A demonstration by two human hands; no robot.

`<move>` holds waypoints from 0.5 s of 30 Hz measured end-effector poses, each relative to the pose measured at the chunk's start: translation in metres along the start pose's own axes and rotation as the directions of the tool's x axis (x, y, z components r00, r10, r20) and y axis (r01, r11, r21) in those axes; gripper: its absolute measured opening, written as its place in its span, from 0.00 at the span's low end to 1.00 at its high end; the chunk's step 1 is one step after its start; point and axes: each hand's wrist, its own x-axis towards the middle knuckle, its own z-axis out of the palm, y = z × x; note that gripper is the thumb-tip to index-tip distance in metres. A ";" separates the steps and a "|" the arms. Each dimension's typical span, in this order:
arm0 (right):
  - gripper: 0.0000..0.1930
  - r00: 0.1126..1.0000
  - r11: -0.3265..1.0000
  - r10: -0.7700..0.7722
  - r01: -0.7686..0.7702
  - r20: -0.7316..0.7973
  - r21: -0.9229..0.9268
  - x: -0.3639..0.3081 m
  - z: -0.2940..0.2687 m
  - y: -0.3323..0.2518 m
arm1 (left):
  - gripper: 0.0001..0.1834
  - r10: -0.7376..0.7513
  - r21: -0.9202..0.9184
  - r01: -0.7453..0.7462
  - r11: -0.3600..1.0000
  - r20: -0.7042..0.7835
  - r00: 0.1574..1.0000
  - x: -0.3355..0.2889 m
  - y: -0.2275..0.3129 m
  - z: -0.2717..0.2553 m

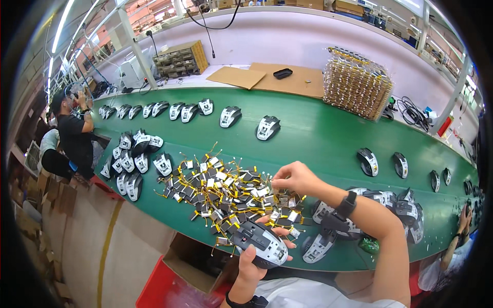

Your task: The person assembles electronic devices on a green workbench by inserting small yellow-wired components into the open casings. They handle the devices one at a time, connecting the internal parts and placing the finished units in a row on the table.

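Near the front edge of the bench, my left hand [251, 264] is closed around an opened computer mouse [261, 243] with a black and light-grey body, its inside facing up. Just in front of it lies a tangled heap of small battery packs [226, 187] with yellow tape and thin wires. My right hand [297, 178] is over the right side of this heap, thumb and fingers pinched together. Whatever is between those fingertips is too small to make out. A black band circles my right wrist.
Stacked mice lie left [134, 149] and right [405, 205] of the heap, with a row of mice [187, 112] along the green bench [308, 138]. Behind stands a tall stack of battery trays [357, 84]. A red bin with a carton [192, 269] sits below. People work at both sides.
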 end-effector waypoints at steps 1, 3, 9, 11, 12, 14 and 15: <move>0.13 0.997 1.000 -0.011 0.011 -0.071 0.003 -0.009 -0.007 -0.005 | 0.51 0.001 -0.005 -0.001 1.000 -0.006 1.000 0.002 -0.001 -0.001; 0.10 0.991 0.995 -0.064 0.073 -0.120 0.072 -0.026 -0.010 -0.008 | 0.50 -0.014 -0.003 0.014 1.000 0.011 1.000 0.006 -0.006 -0.003; 0.10 0.976 0.757 0.010 0.135 -0.218 0.640 -0.077 -0.016 -0.023 | 0.48 -0.041 -0.059 0.043 0.997 0.041 0.998 0.021 -0.009 -0.001; 0.11 0.985 0.767 0.002 0.110 -0.174 0.632 -0.099 -0.021 -0.033 | 0.45 0.004 -0.027 -0.003 1.000 0.027 1.000 0.027 -0.011 0.000; 0.11 0.990 0.755 0.014 0.081 -0.139 0.651 -0.113 -0.022 -0.038 | 0.45 -0.005 -0.035 0.006 0.999 0.018 1.000 0.030 -0.012 0.001; 0.12 0.997 0.730 0.071 -0.033 -0.028 0.683 -0.137 -0.019 -0.039 | 0.43 0.019 0.062 -0.013 0.998 -0.087 0.996 0.035 -0.013 0.012; 0.12 0.997 0.770 0.077 -0.053 -0.010 0.636 -0.148 -0.018 -0.034 | 0.42 0.024 0.027 -0.022 0.999 -0.095 0.995 0.037 -0.017 0.011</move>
